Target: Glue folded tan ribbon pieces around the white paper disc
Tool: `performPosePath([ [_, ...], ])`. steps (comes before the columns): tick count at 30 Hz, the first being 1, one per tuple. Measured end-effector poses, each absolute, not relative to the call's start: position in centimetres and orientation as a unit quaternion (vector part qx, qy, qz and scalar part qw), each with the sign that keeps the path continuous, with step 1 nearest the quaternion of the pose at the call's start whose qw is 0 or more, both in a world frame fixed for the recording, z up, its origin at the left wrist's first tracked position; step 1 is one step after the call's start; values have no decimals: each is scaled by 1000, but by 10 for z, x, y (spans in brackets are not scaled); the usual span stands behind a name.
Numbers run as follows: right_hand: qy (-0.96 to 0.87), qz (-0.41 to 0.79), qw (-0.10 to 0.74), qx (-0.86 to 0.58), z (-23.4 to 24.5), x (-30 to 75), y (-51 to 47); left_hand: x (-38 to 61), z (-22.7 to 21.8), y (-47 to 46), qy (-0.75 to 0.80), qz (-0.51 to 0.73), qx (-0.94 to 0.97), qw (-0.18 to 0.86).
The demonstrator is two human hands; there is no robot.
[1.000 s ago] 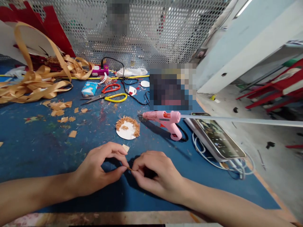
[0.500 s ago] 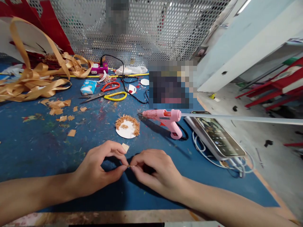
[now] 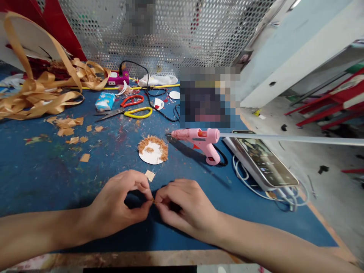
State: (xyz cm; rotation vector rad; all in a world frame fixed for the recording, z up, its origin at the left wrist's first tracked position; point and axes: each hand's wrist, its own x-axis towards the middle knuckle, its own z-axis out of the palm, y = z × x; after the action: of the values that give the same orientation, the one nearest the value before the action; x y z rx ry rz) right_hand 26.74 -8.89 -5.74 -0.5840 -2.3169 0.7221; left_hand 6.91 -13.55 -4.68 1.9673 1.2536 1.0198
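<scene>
Across a blue worktop [image 3: 54, 182], a person's left hand [image 3: 115, 201] and right hand [image 3: 193, 208] work before a pink glue gun [image 3: 207, 144] and fringed white disc [image 3: 152, 154], each grip pinched closed on one tiny tan scrap [image 3: 154, 201] between them.

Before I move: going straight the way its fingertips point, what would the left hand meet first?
Probably the right hand, whose pinched fingertips sit directly ahead, with a tiny tan piece in between; exact gap unclear.
</scene>
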Motion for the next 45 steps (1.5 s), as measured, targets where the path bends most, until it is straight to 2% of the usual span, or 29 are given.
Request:
performPosePath([
  [12, -889, 286, 271, -235, -58, 267, -93, 71, -41, -135, 418, 341, 829, 146],
  [23, -905, 248, 248, -240, -62, 266, -95, 69, -45, -136, 335, 276, 898, 77],
  [27, -862, 333, 265, -277, -55, 265, -95, 70, -40, -137, 314, 263, 910, 67],
  [30, -772, 492, 275, -294, -43, 266, -89, 72, -40, -139, 378, 276, 875, 121],
  [33, -702, 562, 304, -314, -34, 270, -81, 73, -42, -139, 479, 309, 779, 263],
  [37, -762, 486, 288, -316, -37, 271, -80, 72, -42, -135, 520, 339, 671, 404],
  [40, -810, 417, 303, -281, -44, 269, -84, 71, -40, -134, 526, 348, 656, 415],
  [45, -822, 394, 313, -265, -49, 267, -85, 72, -40, -134, 517, 354, 660, 415],
])
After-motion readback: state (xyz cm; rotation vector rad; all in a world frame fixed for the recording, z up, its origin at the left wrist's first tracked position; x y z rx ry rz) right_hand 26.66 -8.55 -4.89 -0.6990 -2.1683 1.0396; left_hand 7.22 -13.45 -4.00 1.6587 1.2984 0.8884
